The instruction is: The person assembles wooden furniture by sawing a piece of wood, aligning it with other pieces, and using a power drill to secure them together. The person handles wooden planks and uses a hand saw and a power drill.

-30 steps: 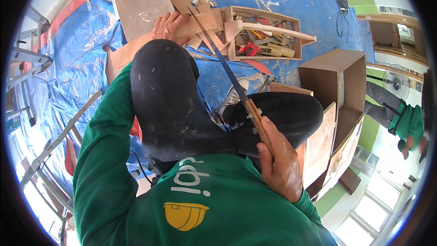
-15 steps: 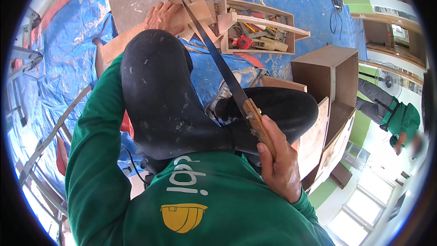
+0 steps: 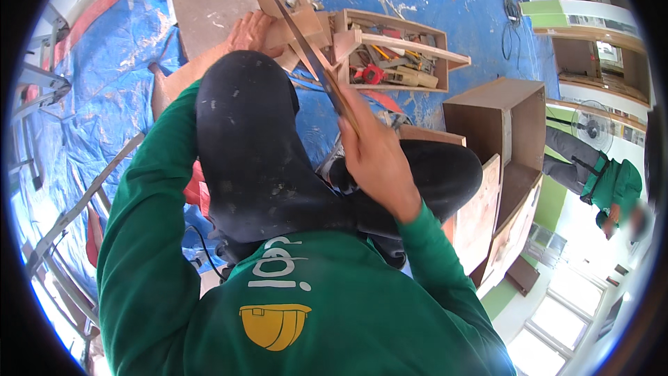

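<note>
My right hand (image 3: 376, 157) is wrapped round the wooden handle of a hand saw (image 3: 311, 58). The dark blade slants away to the upper left, and its far part lies against the edge of a thin brown board (image 3: 304, 26). My left hand (image 3: 248, 32) rests on the boards beside the blade, palm down with its fingers stretched out. A larger flat brown panel (image 3: 214, 8) lies just beyond that hand. My left knee is bent close beside my left wrist.
An open wooden toolbox (image 3: 398, 50) with several tools and a red tape measure (image 3: 369, 74) stands beyond the saw. At the right is a wooden cabinet box (image 3: 497, 115). Metal ladder frames (image 3: 83, 202) line the left. Blue sheeting (image 3: 480, 49) covers the floor. Another person (image 3: 612, 181) stands far right.
My right hand has pushed the saw forward, away from my body and to the upper left, along the board. The left hand stays on the boards.
</note>
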The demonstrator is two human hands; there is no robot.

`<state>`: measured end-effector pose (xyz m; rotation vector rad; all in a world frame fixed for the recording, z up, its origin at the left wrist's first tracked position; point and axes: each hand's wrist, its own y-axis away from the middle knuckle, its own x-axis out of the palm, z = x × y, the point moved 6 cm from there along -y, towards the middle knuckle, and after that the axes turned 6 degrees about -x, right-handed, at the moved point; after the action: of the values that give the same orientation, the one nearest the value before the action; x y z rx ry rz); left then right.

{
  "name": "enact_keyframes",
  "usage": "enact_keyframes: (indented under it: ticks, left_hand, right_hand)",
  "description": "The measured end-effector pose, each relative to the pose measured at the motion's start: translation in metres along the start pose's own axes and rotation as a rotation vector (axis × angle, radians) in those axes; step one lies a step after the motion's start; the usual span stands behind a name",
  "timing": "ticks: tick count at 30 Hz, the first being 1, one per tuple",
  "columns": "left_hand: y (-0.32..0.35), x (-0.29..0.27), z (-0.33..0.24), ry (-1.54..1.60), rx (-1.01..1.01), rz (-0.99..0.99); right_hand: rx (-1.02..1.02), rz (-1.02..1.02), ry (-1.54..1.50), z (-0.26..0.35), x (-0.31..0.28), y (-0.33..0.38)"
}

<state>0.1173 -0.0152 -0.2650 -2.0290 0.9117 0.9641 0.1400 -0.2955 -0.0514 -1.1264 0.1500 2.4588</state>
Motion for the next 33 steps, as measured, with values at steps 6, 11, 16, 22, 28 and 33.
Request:
enact_keyframes:
  ticks: [6, 11, 16, 22, 28, 33]
  left_hand:
    - [-0.002, -0.008, -0.004, 0.024, -0.029, -0.013]
    - [0.005, -0.003, 0.005, 0.027, -0.037, -0.043]
    - [0.002, -0.004, 0.001, -0.034, -0.060, 0.050]
    - [0.000, -0.004, 0.000, -0.017, -0.019, 0.024]
    - [-0.006, -0.006, -0.003, -0.024, -0.065, 0.078]
    - [-0.001, -0.004, 0.007, -0.053, -0.117, 0.103]
  right_hand:
    - [-0.007, -0.013, 0.020, -0.030, 0.031, -0.072]
    - [0.019, 0.033, -0.033, 0.009, -0.012, -0.005]
    - [0.239, 0.142, 0.018, 0.054, -0.074, 0.057]
    - [0.046, 0.037, -0.031, -0.022, 0.006, -0.058]
    - [0.065, -0.010, -0.014, -0.064, 0.053, -0.144]
    - [0.055, 0.075, -0.004, -0.002, -0.010, -0.027]
